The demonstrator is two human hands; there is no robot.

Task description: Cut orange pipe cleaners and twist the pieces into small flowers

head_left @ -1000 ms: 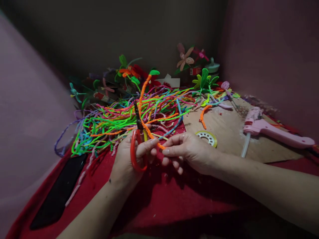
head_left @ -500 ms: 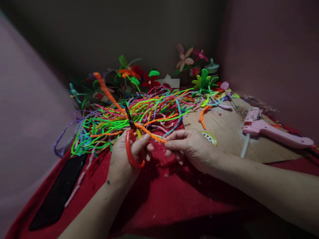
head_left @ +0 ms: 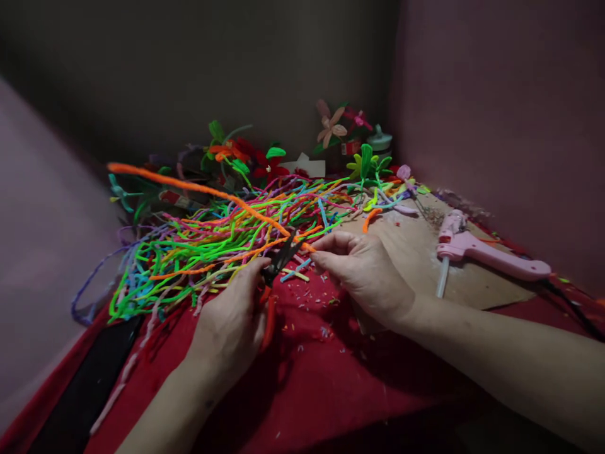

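Dim rm, red cloth point(head_left: 331, 391) below hands. R hand point(head_left: 373, 277): thumb & finger pinched on orange stem point(head_left: 241, 203) near its end, prob. to steady it; long part runs to 10 o'clock over stem pile point(head_left: 203, 243). L hand point(head_left: 229, 318) closed round scissors point(head_left: 275, 271), blades aimed 1 o'clock, tips at stem; can't tell if they bite. Glue gun point(head_left: 491, 253) on cardboard point(head_left: 472, 287) at 3 o'clock, prob. parked for easy reach.

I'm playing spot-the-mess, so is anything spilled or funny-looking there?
Yes: tiny coloured scraps lie scattered over the red cloth near the scissors, like spilled crumbs. One pale pink strand also looks stray, because it trails away from the colourful pile.
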